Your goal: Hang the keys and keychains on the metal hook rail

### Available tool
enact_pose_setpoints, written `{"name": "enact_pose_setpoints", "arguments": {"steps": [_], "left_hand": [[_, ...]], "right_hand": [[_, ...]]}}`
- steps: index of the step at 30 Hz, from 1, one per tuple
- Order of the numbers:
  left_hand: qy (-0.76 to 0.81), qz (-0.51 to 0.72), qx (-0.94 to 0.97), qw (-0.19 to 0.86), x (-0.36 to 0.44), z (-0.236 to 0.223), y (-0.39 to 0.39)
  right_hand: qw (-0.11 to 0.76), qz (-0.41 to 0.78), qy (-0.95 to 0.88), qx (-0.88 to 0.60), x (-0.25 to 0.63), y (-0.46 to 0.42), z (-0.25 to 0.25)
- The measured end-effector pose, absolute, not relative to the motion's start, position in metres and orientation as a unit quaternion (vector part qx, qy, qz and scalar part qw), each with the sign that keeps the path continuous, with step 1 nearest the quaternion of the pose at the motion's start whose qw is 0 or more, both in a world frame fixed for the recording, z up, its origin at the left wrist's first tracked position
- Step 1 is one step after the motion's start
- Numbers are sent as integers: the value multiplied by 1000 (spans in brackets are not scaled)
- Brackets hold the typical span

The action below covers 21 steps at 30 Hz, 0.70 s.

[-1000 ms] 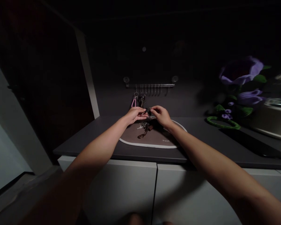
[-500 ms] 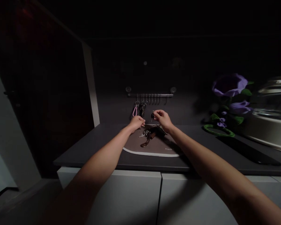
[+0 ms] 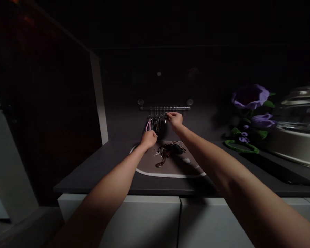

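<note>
At the hook rail on the dark wall, my right hand pinches a small dark key just under the bar. Whether the key touches a hook cannot be made out. My left hand is closed lower down, in front of the mat's back left; what it holds, if anything, is hidden. Right above it hangs a pink loop keychain, beside a bunch of keys on the rail's left hooks. A pile of keys with a brown leather strap lies on the brown mat.
Purple crocheted flowers with a green ring base stand on the right of the dark counter. Behind a long black flat object is a large rounded appliance. White cabinet doors lie below.
My right hand has risen with the key from above the mat to the hook rail. My left hand has curled more tightly and stays low. The view has shifted slightly.
</note>
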<state>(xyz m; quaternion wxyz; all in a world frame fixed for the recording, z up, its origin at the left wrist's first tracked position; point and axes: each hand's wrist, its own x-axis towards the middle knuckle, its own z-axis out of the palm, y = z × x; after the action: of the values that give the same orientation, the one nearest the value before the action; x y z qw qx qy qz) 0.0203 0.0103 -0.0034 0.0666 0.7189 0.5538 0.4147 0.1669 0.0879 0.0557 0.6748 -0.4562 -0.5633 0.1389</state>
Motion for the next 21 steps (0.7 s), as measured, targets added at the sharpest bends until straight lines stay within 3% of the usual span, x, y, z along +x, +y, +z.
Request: {"name": "enact_pose_setpoints", "arguments": {"steps": [10,21], "left_hand": [[565,420,708,64,18,-3,13],[579,411,702,52,17,-1,11]], "right_hand": [[637,67,-533,-553,157,82,73],[600,22,-577,-554,157,79,66]]}}
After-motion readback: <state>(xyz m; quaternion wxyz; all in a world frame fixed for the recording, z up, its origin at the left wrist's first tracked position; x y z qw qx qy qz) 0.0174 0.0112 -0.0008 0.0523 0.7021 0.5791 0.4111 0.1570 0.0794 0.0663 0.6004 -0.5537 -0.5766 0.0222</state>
